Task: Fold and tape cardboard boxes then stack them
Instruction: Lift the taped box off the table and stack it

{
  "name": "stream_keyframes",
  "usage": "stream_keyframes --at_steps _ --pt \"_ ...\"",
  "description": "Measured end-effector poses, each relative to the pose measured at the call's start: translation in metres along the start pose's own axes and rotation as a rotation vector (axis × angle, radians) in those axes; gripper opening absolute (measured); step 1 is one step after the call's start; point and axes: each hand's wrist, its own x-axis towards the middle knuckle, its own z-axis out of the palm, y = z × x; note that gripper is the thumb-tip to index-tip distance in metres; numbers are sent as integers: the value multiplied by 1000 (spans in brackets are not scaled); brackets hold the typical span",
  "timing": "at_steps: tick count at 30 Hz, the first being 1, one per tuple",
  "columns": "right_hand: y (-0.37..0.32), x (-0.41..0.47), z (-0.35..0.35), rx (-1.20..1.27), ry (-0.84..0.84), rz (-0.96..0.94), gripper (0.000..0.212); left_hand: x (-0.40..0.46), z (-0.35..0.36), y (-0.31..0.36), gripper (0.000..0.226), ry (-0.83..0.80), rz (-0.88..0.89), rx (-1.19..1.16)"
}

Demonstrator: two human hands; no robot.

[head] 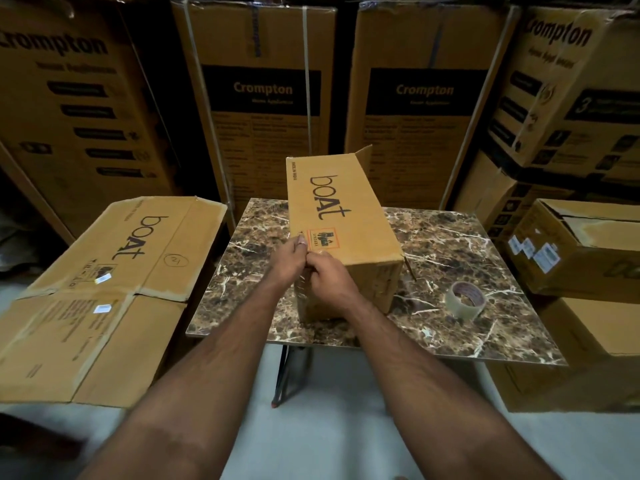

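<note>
Both the left hand (292, 256) and right hand (330, 277) pinch the near edge of the boat box (341, 216) lying on the marble table (467, 258), with a tape roll (464, 299) at right, flattened cartons (114, 271) at left and Crompton boxes (263, 98) stacked behind.

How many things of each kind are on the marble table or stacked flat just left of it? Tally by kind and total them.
Folded boat box on the table: 1
Tape roll: 1
Flat boat boxes on the left stack: 2 visible
Total: 4
</note>
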Motion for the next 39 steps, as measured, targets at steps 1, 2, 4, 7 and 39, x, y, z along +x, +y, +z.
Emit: stream_keyframes --at_steps 1,2,4,7,39 --pt "6 -1 -2 33 115 29 36 -2 1 0 34 -10 25 76" --pt "13 -5 -4 44 280 101 30 -4 2 1 37 -27 55 181" --pt "32 -16 -12 20 637 356 23 -2 5 2 41 -28 114 470" --pt "61 -19 -14 175 722 740 50 2 4 -1 48 11 146 829" --pt "-16 24 -9 -630 -29 -139 52 12 -8 7 46 324 60 -56"
